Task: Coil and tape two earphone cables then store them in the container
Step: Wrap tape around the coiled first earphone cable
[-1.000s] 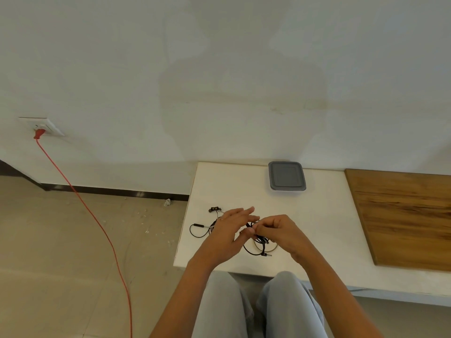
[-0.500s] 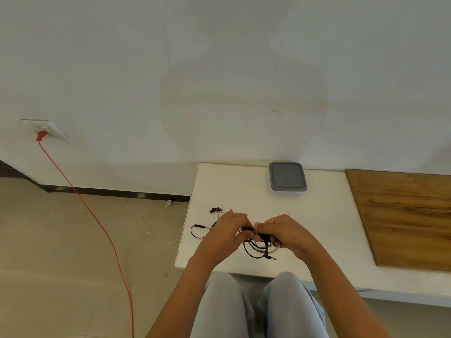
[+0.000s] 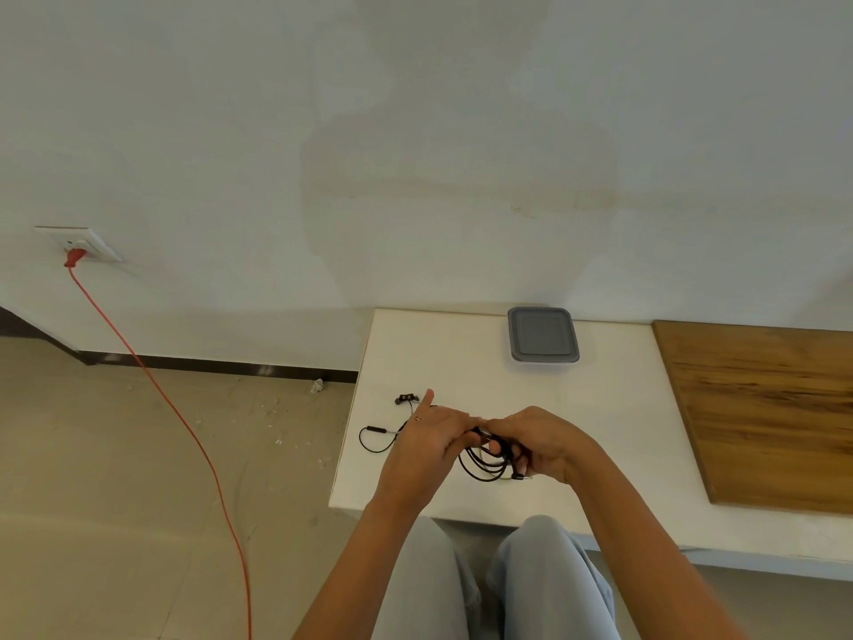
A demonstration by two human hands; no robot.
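Well, one coiled black cable (image 3: 480, 468) is grasped by the right hand (image 3: 542, 441) and pinched by the left hand (image 3: 427, 448). One loose cable (image 3: 375, 430) lies beside them, and one grey-lidded container (image 3: 542, 334) stands behind.

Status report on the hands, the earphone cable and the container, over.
Left hand, right hand: grip on coiled cable. Earbuds, remote loose on table. Container lidded, nothing in the way.
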